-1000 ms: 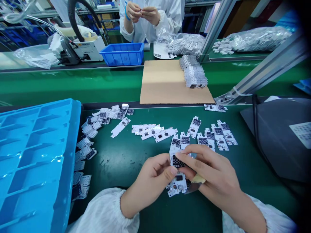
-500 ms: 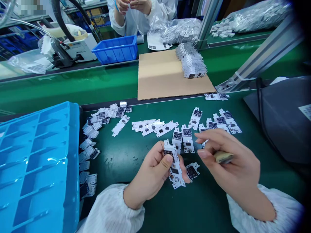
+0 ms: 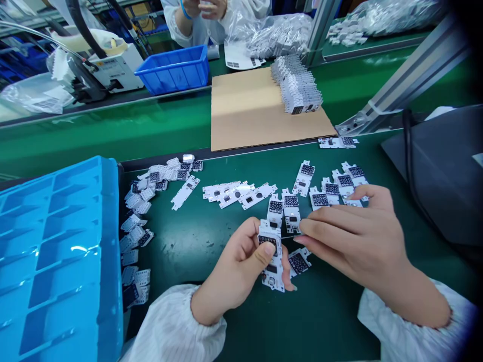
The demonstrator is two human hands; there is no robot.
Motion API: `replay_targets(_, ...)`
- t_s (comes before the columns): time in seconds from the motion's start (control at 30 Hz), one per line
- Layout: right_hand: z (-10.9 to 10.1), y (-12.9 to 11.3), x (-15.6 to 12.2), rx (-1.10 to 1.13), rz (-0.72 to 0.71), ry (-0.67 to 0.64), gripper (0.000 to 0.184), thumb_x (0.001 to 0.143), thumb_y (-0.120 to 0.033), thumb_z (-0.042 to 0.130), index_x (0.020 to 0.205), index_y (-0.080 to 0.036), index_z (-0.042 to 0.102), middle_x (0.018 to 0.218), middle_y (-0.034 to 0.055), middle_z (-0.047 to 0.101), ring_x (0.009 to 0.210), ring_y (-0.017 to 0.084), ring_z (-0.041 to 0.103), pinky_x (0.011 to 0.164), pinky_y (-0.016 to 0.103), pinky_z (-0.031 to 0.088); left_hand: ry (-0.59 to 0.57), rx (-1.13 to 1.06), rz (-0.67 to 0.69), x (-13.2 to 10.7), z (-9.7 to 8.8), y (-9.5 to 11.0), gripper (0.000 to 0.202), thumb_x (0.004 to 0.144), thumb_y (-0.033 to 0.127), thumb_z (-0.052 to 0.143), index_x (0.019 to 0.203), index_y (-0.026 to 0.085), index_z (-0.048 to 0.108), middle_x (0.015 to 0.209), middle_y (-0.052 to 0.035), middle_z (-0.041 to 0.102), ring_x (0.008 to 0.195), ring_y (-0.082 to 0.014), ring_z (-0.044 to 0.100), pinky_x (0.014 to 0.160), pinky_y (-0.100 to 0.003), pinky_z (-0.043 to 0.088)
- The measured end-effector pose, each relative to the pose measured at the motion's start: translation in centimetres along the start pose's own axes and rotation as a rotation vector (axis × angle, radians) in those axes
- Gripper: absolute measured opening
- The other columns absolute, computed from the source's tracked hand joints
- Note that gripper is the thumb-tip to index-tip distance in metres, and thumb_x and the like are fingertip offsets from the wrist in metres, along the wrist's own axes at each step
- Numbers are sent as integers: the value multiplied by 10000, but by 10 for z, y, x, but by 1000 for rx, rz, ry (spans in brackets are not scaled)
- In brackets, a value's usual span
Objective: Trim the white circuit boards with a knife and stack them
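My left hand [image 3: 241, 266] is closed around a white circuit board [image 3: 272, 279], thumb on its face near the black display block. Another board may lie beneath it; I cannot tell. To its right, my right hand [image 3: 354, 236] has thumb and fingers pressed together, with a thin line at the fingertips reaching toward the held board. What it grips is mostly hidden. Close to the fingertips lies a board with a black display [image 3: 291, 211], and below them a tilted board [image 3: 299, 261]. More boards [image 3: 320, 199] lie beyond my right hand.
Small white boards [image 3: 139, 203] lie heaped beside a blue compartment tray [image 3: 56, 261] on the left. Several long boards [image 3: 258, 195] lie mid-table. Behind are a cardboard sheet [image 3: 245, 110] with stacked boards [image 3: 296, 85], a blue bin [image 3: 173, 70] and a co-worker's hands [image 3: 211, 9]. A dark grey case [image 3: 441, 171] stands right.
My right hand has turned palm-down, its fingers closing together near the held board. The tan object seen in its palm is now hidden. The held board stands straighter.
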State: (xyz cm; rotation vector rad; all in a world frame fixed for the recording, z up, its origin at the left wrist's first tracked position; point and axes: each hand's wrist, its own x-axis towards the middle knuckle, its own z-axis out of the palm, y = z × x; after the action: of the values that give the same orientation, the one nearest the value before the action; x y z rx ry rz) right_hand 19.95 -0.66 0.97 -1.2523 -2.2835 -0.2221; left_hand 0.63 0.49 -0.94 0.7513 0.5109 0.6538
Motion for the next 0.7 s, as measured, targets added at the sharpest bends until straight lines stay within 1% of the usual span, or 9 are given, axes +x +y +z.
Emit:
replay_targets(0.07, -2, 1, 0, -17, -9, 12, 114, 872, -232, 548, 765, -201, 526, 667, -37, 640, 537, 122, 573, 691, 398, 266, -8, -9, -3, 0, 0, -1, 120, 899, 268, 503, 881, 158, 458, 690, 2, 624, 561, -99, 618, 566, -229, 527)
replay_targets(0.17, -4, 2, 0, -28, -38, 10, 101, 859, -245, 572, 774, -203, 538, 657, -35, 635, 519, 120, 564, 686, 401, 267, 7, -13, -30, 0, 0, -1, 157, 890, 298, 517, 869, 160, 445, 703, -6, 636, 550, -103, 626, 542, -222, 525)
replay_targets(0.23, -5, 3, 0, -34, -65, 12, 95, 850, -254, 586, 781, -203, 544, 654, -34, 631, 509, 117, 556, 694, 408, 273, 13, 4, -55, -1, -1, -1, 180, 886, 322, 520, 868, 162, 438, 713, -10, 641, 554, -108, 633, 524, -210, 512)
replay_targets(0.3, -5, 4, 0, -55, -76, 11, 99, 850, -266, 583, 777, -211, 546, 650, -39, 631, 509, 113, 548, 708, 416, 280, 2, 34, -74, -1, -2, 1, 168, 893, 314, 511, 872, 163, 441, 716, -8, 640, 557, -102, 630, 536, -207, 506)
replay_targets(0.43, -8, 5, 0, -121, -133, -19, 117, 862, -259, 554, 747, -243, 541, 634, -65, 631, 515, 93, 498, 724, 410, 290, 2, 101, -149, -1, -2, 5, 153, 894, 302, 509, 856, 167, 449, 698, 2, 630, 531, -88, 608, 539, -207, 491)
replay_targets(0.5, -9, 6, 0, -135, -176, -39, 155, 862, -255, 548, 709, -237, 537, 611, -71, 614, 504, 84, 466, 725, 406, 291, -1, 142, -191, -1, -2, 7, 160, 892, 313, 510, 859, 167, 455, 686, 2, 622, 527, -89, 602, 533, -208, 475)
replay_targets(0.6, -11, 9, 0, -70, -200, -95, 256, 899, -301, 506, 660, -214, 537, 560, -63, 562, 487, 75, 430, 741, 408, 286, -31, 176, -229, -2, -2, 7, 165, 895, 318, 502, 851, 169, 448, 681, 0, 617, 551, -101, 611, 547, -219, 462)
replay_targets(0.7, -9, 11, 1, 111, -173, -204, 340, 939, -322, 443, 635, -198, 534, 508, -68, 498, 461, 61, 382, 772, 404, 277, -53, 191, -252, -2, -2, 5, 170, 894, 318, 500, 837, 172, 434, 678, 0, 614, 560, -108, 612, 562, -234, 468)
